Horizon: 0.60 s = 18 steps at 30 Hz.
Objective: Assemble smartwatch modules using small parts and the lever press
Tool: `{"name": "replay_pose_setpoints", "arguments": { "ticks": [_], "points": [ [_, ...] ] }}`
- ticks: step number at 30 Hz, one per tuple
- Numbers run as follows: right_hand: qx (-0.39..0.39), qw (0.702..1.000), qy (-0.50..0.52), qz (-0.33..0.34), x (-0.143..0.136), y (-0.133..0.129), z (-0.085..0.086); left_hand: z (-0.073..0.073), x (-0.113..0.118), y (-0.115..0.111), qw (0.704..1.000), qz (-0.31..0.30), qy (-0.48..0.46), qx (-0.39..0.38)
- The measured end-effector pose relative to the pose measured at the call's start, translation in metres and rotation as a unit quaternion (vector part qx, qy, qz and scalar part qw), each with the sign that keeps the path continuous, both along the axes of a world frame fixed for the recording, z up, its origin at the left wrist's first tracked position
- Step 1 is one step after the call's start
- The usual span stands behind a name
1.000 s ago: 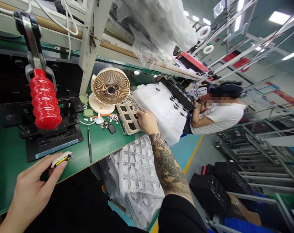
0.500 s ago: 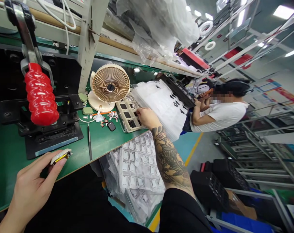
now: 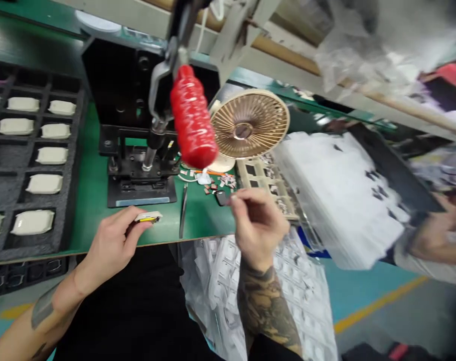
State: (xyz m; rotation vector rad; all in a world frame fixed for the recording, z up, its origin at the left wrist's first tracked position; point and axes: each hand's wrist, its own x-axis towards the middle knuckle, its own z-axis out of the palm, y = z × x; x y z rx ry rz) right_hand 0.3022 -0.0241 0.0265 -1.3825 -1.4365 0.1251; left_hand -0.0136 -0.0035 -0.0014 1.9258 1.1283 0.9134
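Observation:
My left hand [image 3: 113, 240] pinches a small white casing [image 3: 149, 215] with a yellow strip along its open side, in front of the black press. My right hand [image 3: 260, 220] is closed in a pinch above the bench edge; whatever is at its blurred fingertips is too small to make out. Just left of those fingertips lies a small black rounded-square piece [image 3: 220, 197]. Black tweezers [image 3: 183, 210] rest on the green bench between the hands. Behind my right hand stands a beige compartment box [image 3: 288, 200] with small dark parts.
A black toggle press with a red handle [image 3: 194, 118] rises ahead, beside a beige fan [image 3: 250, 125]. At left is a dark foam tray [image 3: 67, 200] of white casings. Bagged white parts [image 3: 306, 296] hang below the bench edge. White sheets [image 3: 325, 185] lie right, near another person's arm [image 3: 438, 228].
My right hand has left the compartment box and come back toward my left hand, its fingers pinched. The view has swung left, bringing the foam tray in. My left hand still holds the casing.

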Motion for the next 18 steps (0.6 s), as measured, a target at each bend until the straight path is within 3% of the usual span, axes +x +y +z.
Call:
{"name": "replay_pose_setpoints", "arguments": {
  "ticks": [3, 6, 13, 18],
  "points": [
    [-0.045, 0.981, 0.089, 0.167, -0.068, 0.002, -0.008, 0.003, 0.002, 0.0, 1.0, -0.004, 0.003, 0.016],
    [-0.056, 0.967, 0.085, 0.235, -0.103, 0.009, -0.01, 0.003, 0.002, -0.001, 0.999, -0.014, 0.014, 0.035],
    [-0.109, 0.96, -0.035, 0.257, -0.099, 0.018, -0.001, 0.0, 0.004, -0.002, 0.998, -0.021, 0.032, 0.056],
    [-0.046, 0.936, -0.158, 0.31, -0.092, 0.012, -0.008, 0.009, 0.001, 0.002, 0.999, -0.043, 0.006, -0.001]
  ]
}}
